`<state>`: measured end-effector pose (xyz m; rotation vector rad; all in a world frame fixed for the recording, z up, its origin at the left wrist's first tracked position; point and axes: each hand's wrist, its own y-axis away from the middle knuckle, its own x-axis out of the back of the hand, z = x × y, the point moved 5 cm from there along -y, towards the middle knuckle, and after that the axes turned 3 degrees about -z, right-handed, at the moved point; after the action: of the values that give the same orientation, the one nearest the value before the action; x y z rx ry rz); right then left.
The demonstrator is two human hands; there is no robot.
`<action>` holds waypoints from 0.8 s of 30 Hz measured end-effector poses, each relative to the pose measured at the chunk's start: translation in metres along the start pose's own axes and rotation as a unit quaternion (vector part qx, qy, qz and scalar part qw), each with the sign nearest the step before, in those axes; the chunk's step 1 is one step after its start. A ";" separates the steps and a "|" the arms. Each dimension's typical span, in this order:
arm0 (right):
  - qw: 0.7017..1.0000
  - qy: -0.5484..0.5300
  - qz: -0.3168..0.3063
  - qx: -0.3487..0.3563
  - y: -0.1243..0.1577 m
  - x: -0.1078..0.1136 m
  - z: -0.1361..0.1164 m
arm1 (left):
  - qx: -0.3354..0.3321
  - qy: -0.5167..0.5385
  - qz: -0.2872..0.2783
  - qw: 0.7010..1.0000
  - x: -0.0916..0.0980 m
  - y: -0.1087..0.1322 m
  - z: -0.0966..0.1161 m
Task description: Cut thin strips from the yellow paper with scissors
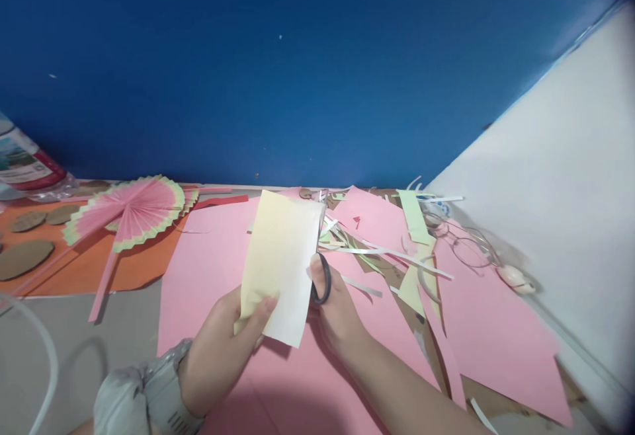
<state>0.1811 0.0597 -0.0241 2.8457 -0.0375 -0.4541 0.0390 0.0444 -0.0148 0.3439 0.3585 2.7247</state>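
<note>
Pinched in my left hand (233,329) is a sheet of paper (280,256), pale yellow on its left part and white on its right, held above the table. My right hand (342,313) grips a pair of scissors (322,279) by the dark handles. Their blades point away from me along the paper's right edge; I cannot tell whether they are open. Beneath both hands lies a large pink paper sheet (198,270). Thin white and green paper strips (357,248) are scattered just beyond the scissors.
Left, a pink folded-paper fan (129,207) rests on orange paper (143,276) beside cardboard discs (27,258) and a plastic bottle (37,164). More pink paper (486,316) and a coiled cable (471,250) lie right. A blue wall (278,78) rises behind; a white wall (560,177) borders the right.
</note>
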 end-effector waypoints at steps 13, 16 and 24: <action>1.000 -0.010 0.011 -0.007 0.001 0.001 0.002 | -0.002 0.001 0.000 1.000 0.001 0.000 0.000; 1.000 -0.010 0.006 0.004 0.001 0.001 0.001 | -0.007 0.003 0.005 1.000 0.001 0.000 -0.002; 1.000 -0.015 0.006 0.000 0.001 0.001 0.003 | -0.012 0.004 0.002 1.000 0.001 -0.002 0.000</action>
<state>0.1815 0.0583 -0.0266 2.8360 -0.0612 -0.4953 0.0390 0.0462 -0.0156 0.3271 0.3270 2.7327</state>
